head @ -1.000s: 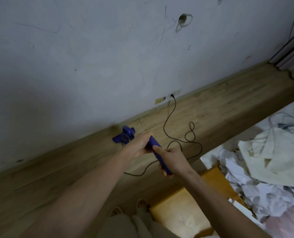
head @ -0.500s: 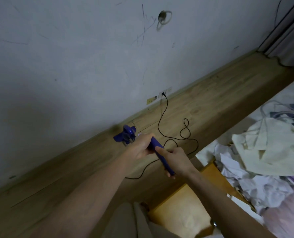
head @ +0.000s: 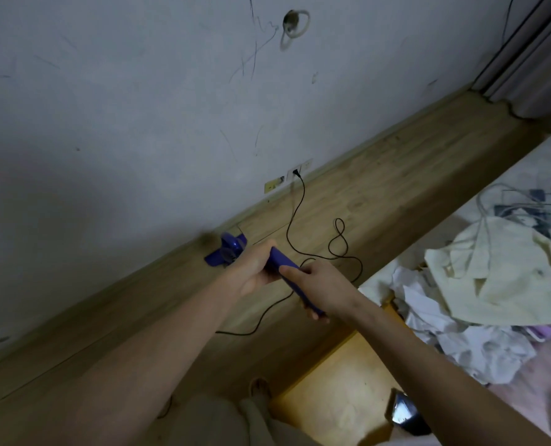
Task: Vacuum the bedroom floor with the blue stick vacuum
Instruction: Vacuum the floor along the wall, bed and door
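I hold the blue stick vacuum by its handle with both hands. My left hand grips the handle higher up, nearer the floor head. My right hand grips the handle's rear end, thumb lying along the top. The vacuum's blue floor head sits on the wooden floor right against the skirting of the grey wall. Its black cord runs in loops over the floor to a wall socket. The shaft between handle and head is hidden behind my left hand.
A bed heaped with crumpled clothes fills the right side. A yellow wooden stool stands by my feet, with a dark object at its right edge. Curtains hang in the far right corner.
The view has swung, shifting the wall marks and socket left and down. The vacuum head stays against the skirting, and both hands keep their grip on the handle.
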The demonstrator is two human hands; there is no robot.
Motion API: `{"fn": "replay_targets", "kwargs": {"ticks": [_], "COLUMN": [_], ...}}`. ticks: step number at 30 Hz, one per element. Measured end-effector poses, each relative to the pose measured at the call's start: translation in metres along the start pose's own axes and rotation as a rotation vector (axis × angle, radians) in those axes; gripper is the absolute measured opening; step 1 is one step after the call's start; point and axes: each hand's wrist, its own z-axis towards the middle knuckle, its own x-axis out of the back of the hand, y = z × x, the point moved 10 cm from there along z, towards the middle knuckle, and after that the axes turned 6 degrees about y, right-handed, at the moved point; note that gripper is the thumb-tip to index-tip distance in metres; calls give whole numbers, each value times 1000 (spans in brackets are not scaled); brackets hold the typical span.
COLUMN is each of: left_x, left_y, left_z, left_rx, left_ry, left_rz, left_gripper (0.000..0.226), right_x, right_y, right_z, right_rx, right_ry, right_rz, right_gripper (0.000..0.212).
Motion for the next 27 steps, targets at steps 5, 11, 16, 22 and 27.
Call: {"fn": "replay_targets", "kwargs": {"ticks": [5, 11, 16, 22, 27], "left_x": [-7, -1, 15, 7, -3], "left_y": [11, 6, 7, 13, 6], "left_z": [-1, 7, 16, 17, 15], "left_rx": [9, -23, -58, -79, -43], "left_ry": [-23, -11, 42, 38, -2], "left_rz": [42, 91, 129, 114, 137], "left_gripper": [9, 11, 15, 15, 9], "right_x": [9, -12, -34, -20, -13], "right_y": [-8, 9, 11, 9, 17], "right_z": [6, 14, 21, 25, 25], "right_rx": [-29, -46, -74, -104, -77], "right_ry": [8, -18, -98, -74, -49], "right_rz": [50, 90, 92, 70, 49], "right_gripper": [42, 41, 42, 39, 37]}}
